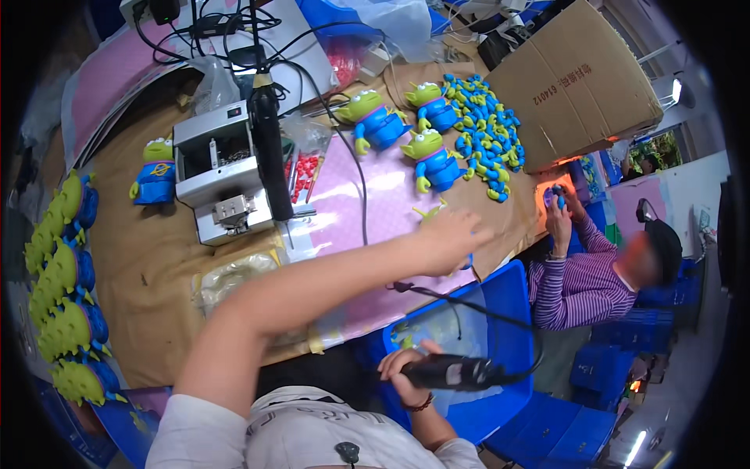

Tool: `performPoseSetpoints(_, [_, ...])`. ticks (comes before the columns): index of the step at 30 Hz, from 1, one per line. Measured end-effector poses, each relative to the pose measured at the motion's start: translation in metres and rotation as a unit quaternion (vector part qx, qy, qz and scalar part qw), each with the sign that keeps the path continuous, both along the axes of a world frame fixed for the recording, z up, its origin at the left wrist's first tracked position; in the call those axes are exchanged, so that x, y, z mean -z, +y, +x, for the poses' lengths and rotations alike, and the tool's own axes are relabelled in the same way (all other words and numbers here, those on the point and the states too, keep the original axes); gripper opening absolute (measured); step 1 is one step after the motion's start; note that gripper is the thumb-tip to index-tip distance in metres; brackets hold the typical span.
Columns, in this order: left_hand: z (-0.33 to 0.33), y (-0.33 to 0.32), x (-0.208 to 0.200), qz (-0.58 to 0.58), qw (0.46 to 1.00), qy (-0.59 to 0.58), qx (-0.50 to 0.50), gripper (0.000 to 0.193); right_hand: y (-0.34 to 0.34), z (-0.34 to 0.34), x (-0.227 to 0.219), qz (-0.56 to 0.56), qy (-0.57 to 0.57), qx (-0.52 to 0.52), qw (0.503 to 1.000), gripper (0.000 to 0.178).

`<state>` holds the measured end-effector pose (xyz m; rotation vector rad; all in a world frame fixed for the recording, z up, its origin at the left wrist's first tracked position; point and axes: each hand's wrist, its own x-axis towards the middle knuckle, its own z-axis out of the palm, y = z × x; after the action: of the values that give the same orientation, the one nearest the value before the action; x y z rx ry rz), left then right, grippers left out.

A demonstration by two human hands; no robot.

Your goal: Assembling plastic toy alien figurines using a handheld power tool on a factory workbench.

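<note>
My left hand reaches across to the right side of the work table. Its fingers curl over a green-and-blue alien toy figure, whose body it mostly hides. Lower down, near my body, my right hand grips a black corded electric screwdriver, held roughly level above a blue bin. Just beyond my left hand stand similar toy figures, with a heap of small blue-and-green toy parts beside them.
A metal screw feeder stands left of centre, a dark upright tool beside it. More toy figures line the left edge. A blue bin is at the lower right. A cardboard box and a co-worker are at the right.
</note>
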<state>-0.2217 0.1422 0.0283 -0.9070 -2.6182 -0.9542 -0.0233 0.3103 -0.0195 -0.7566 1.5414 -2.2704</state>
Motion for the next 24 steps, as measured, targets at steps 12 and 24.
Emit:
performPoseSetpoints(12, [-0.073, 0.097, 0.117, -0.227, 0.972, -0.021, -0.055, 0.033, -0.001, -0.004, 0.01, 0.021, 0.006, 0.007, 1.0, 0.079])
performPoseSetpoints(24, [0.155, -0.132, 0.021, 0.298, 0.881, 0.207, -0.302, 0.091, -0.023, -0.038, -0.022, -0.054, -0.036, -0.006, 0.998, 0.078])
